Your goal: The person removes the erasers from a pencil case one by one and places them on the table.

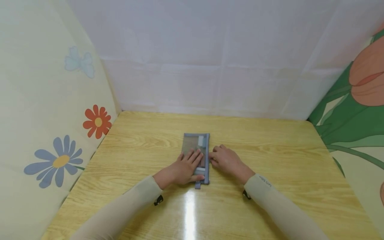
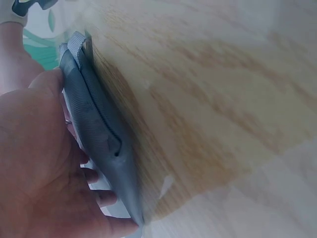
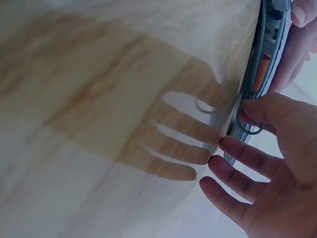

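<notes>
A grey-blue zippered pouch (image 1: 190, 141) with a see-through face lies flat near the middle of the table. My left hand (image 1: 185, 169) rests on it, fingers extended across the face and thumb near the lower end. At the pouch's right edge, my right hand (image 1: 227, 160) pinches the ring pull (image 3: 250, 133) of the zipper between thumb and index finger. Its other fingers touch the tabletop beside the pouch. In the right wrist view the zipper (image 3: 281, 37) is parted above the ring, and something orange (image 3: 262, 72) shows inside. A fabric tab (image 1: 197, 185) sticks out at the near end.
The pouch lies on a glossy wood-grain table (image 1: 144, 143) that mirrors the hand and the light. A white sheet (image 1: 192, 86) hangs behind it. Flower-printed cloths (image 1: 45, 110) stand along the left and right sides.
</notes>
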Demonstrator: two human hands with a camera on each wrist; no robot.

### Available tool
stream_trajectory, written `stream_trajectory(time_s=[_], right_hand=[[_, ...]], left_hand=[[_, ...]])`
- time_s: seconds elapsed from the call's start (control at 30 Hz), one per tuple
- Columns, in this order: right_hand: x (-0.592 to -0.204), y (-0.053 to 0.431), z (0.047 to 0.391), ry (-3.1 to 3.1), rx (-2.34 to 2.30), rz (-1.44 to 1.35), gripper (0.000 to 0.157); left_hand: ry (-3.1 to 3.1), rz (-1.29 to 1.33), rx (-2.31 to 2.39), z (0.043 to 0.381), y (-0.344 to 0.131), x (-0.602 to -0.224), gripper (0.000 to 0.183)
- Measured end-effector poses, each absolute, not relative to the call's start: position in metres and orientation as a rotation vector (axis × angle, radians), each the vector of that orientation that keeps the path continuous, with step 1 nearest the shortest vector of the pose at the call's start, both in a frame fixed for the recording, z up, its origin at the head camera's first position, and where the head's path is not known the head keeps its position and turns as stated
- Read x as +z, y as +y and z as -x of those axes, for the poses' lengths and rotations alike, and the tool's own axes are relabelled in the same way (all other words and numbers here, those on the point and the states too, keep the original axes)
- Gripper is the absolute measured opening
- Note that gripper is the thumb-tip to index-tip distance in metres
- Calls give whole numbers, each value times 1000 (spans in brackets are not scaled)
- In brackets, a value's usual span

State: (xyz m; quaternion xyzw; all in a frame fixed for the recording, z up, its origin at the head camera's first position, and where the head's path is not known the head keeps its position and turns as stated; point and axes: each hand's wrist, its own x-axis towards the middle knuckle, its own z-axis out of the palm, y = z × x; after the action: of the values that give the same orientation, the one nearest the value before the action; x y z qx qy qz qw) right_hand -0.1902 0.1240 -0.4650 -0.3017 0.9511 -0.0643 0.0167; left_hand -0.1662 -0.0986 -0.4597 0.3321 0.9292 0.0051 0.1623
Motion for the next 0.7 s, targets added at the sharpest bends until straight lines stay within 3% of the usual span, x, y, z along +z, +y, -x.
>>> stream_trajectory(time_s=[0.7], right_hand=[[-467, 125, 203, 2975, -173, 907, 20]], left_hand=[[2657, -957, -3, 167, -98, -461, 92]])
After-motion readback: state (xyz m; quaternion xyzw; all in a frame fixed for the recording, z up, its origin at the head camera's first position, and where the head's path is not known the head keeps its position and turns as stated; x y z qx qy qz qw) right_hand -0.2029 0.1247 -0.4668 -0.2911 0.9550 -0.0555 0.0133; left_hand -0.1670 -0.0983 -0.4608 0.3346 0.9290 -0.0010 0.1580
